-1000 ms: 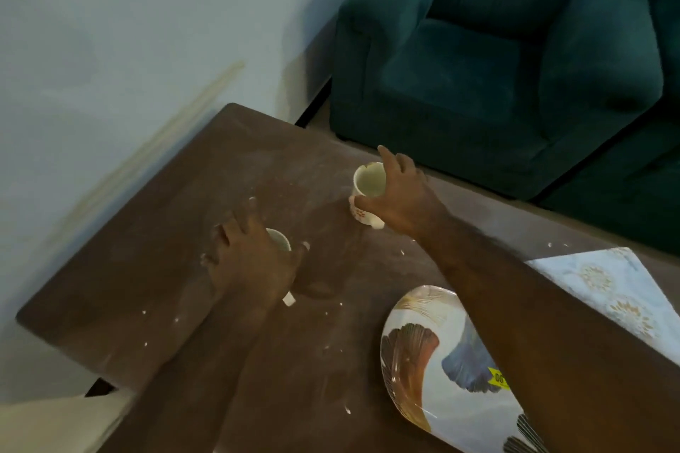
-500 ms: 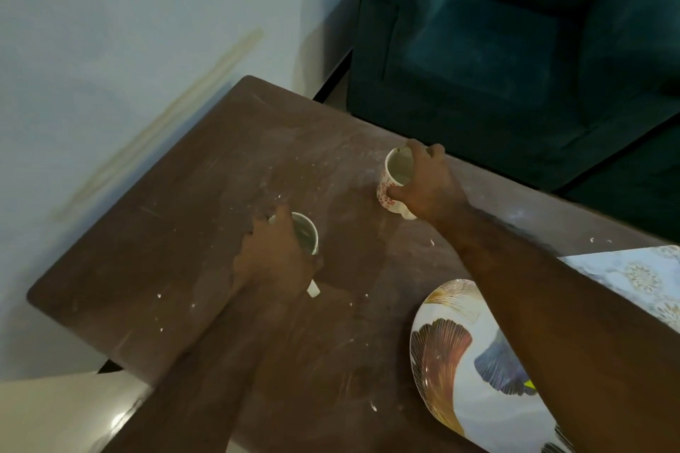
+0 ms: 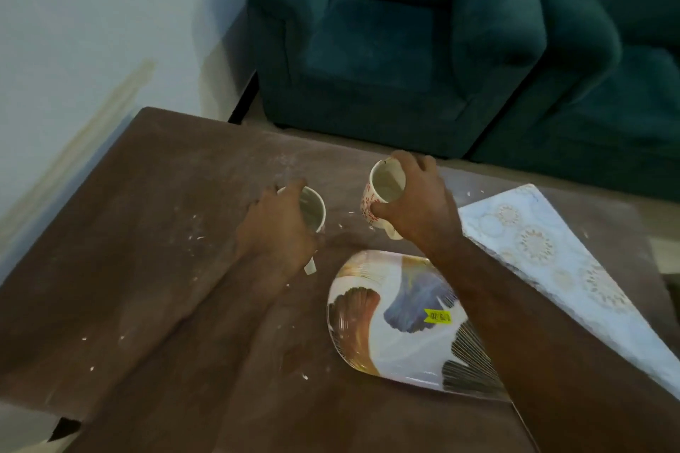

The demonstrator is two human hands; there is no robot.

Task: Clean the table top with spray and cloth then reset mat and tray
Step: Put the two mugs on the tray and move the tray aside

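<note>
We have a cup in each hand; our left hand (image 3: 274, 228) is closed around the plain cup (image 3: 312, 208), our right hand (image 3: 417, 204) is closed around the patterned cup (image 3: 382, 191), which tilts toward the left; both are over the table (image 3: 154, 232), near its middle; whether they touch the dusty, crumb-flecked top we cannot tell. The tray (image 3: 390, 313) lies just beside us under our right forearm; the mat (image 3: 544, 250) lies to its right. A green sofa (image 3: 397, 44) stands beyond the table.

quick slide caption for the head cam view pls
Left hand and right hand each grip a mug above a dusty brown table, beside a patterned tray.
</note>
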